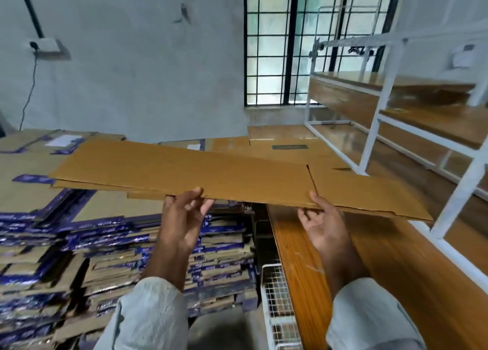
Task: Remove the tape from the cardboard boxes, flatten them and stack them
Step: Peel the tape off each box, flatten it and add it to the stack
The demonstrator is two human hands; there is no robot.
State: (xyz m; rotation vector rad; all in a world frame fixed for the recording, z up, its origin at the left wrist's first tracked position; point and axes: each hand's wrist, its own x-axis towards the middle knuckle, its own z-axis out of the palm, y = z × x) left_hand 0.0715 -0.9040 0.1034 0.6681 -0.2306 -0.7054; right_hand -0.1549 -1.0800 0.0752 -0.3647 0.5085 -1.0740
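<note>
flattened box (211, 175) held level by its near edge, left hand (184, 215) and right hand (323, 220) both pinching it, probably to carry onto the stack (79, 244) at left.

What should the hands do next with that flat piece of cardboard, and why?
Probably carry the flattened box leftward and lay it on the stack of flattened boxes. It already looks flat and shows no tape on its upper face, both hands, left hand and right hand, hold its near edge in the air, and the stack sits just below to the left.
</note>
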